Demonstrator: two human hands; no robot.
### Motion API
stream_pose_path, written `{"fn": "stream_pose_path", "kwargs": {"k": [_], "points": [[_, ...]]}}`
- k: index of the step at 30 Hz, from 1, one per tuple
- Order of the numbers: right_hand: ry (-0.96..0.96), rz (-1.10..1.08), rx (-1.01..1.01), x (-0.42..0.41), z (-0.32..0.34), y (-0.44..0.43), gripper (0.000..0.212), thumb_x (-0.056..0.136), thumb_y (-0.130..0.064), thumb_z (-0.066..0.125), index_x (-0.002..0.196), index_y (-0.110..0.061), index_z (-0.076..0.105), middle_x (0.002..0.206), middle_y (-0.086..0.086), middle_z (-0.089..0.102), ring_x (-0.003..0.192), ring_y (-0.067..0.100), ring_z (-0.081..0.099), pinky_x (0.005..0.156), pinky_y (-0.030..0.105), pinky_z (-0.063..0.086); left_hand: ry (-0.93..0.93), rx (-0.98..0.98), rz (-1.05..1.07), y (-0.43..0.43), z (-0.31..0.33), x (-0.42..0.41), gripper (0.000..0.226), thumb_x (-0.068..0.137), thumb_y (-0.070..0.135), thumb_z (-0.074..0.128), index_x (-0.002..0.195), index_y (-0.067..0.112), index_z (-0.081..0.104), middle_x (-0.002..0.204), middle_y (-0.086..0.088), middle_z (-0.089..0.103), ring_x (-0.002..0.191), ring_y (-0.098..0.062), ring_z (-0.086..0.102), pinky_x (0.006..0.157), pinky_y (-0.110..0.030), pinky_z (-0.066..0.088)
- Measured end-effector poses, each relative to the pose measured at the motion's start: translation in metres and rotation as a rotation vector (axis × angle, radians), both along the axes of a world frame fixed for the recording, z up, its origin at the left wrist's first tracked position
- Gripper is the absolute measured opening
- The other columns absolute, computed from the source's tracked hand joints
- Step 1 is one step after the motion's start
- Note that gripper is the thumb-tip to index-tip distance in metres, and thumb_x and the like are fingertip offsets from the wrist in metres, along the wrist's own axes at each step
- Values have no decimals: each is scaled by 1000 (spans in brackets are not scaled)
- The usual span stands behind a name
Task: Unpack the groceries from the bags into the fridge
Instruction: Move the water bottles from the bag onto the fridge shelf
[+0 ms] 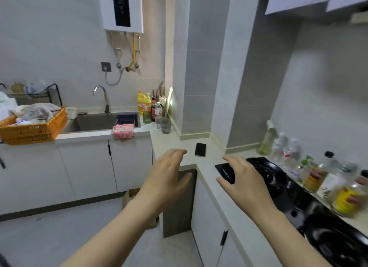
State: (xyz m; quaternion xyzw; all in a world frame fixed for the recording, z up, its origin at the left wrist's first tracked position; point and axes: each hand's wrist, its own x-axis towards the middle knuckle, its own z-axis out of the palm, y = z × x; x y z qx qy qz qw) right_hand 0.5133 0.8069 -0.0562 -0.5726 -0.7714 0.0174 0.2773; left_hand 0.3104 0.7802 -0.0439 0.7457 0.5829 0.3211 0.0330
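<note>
Both my arms reach forward over the kitchen floor toward the counter corner. My left hand (168, 177) is held out with relaxed fingers and holds nothing. My right hand (242, 179) is also spread and empty, hovering in front of the black gas hob (298, 203). A brown paper bag (129, 197) stands on the floor against the cabinets, mostly hidden behind my left forearm. No fridge is in view.
A black phone (200, 149) lies on the white counter (171, 143). The sink (99, 121) with a tap, an orange crate (31, 131) of cloths, a pink sponge cloth (123, 131) and several bottles (318, 177) along the right wall surround the corner.
</note>
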Motion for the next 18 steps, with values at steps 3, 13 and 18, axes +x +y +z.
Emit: {"fn": "stream_pose_path", "kwargs": {"k": [3,13,18], "points": [[27,-118,1,36,3,-9,57,87,-34,65,139,-23,46,137,-7,51,125,12,47,102,28,41,2,2,-117,12,3,34,56,93,32,55,144,24,32,147,10,36,135,-7,32,104,-12,20],[73,-558,19,95,7,-61,59,87,-35,66,140,-26,45,141,-9,47,129,11,44,106,29,40,19,37,-518,48,9,110,52,91,32,57,139,24,40,138,11,45,123,-7,44,92,-7,24],[95,-766,16,99,-1,-97,56,85,-32,68,137,-26,49,135,-9,52,123,12,48,98,27,42,29,14,-711,48,1,135,55,88,31,60,139,19,42,139,6,47,127,-12,44,103,-21,34]]}}
